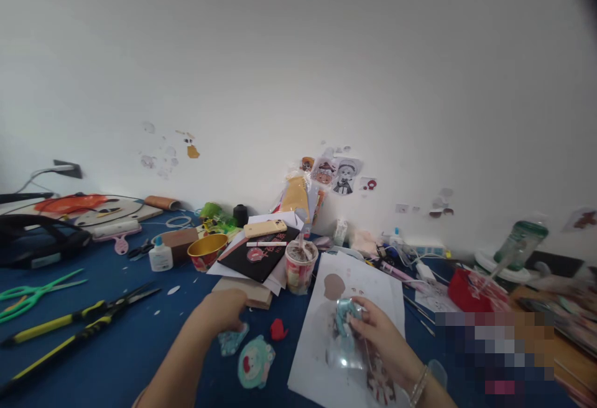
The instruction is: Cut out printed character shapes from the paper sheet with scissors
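Observation:
My right hand (375, 327) grips a clear plastic bag (345, 355) by its upper part, above the white paper sheets (317, 358). A teal piece (346, 315) shows inside the bag, by my fingers. My left hand (226, 308) has its fingers curled down at the upper edge of a teal patterned piece (232, 341) on the blue cloth; its fingertips are partly hidden. Close by lie a teal cartoon figure with a red nose (254, 361) and a small red piece (278, 329). A printed figure (380, 383) shows beneath my right wrist.
A lidded drink cup (300, 268) stands beyond my hands, beside a black folder (256, 255) with a phone (265, 228) on it. At left are yellow-black cutters (74, 319), green scissors (37, 296), a white bottle (161, 256) and a gold bowl (208, 252).

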Available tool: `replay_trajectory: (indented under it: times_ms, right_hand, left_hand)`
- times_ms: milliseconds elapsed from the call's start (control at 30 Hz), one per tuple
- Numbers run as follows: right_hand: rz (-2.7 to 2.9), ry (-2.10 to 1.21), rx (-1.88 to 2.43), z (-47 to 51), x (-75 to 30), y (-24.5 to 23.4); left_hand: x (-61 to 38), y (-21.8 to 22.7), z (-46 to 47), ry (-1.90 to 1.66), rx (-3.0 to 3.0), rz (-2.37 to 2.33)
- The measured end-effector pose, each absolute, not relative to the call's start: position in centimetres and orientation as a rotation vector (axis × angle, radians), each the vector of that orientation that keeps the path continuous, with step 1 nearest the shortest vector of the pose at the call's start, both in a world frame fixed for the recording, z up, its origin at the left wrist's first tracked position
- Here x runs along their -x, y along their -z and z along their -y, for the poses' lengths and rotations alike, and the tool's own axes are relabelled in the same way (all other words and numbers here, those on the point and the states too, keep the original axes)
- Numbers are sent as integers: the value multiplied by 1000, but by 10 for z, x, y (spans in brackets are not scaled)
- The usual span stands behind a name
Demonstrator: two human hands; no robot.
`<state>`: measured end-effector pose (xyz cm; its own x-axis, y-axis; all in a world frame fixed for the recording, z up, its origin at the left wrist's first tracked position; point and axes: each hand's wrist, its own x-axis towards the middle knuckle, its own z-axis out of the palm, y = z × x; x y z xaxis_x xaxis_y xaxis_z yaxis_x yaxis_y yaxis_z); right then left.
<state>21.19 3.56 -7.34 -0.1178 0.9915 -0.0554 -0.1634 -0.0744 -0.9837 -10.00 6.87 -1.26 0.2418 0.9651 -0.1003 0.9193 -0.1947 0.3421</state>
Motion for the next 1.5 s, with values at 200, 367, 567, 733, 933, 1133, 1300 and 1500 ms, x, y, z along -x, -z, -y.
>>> replay_trajectory:
  times_ms: [200, 367, 567, 733, 933, 1133, 1300, 1500]
  right_hand:
    - [967, -1332, 1214, -43, -225, 71]
    - [957, -1306, 1209, -40, -222, 69]
    - [986, -1326, 1192, -43, -223, 72]
    - [1021, -1335, 1161, -38, -219, 65]
    - [1049, -1273, 1159, -42, -212, 75]
    - [1207, -1217, 1102, -51, -209, 93]
    - [1227, -1149, 1135, -51, -209, 91]
    - [1226, -1110, 1183, -50, -212, 86]
  left_hand:
    - [116, 33, -90, 1, -2060, -1940]
    - [102, 39, -94, 39, -2018, -1914]
    - [119, 19, -81, -73, -1962, -1717]
    - [107, -4, -69, -424, -1907, -1210]
    - [38, 4, -63, -752, -1677, -895]
    - [-9, 32, -57, -920, -1251, -524]
    - [-23, 36, -48, -1012, -936, -278]
    - [-23, 46, -58, -1216, -1294, -309]
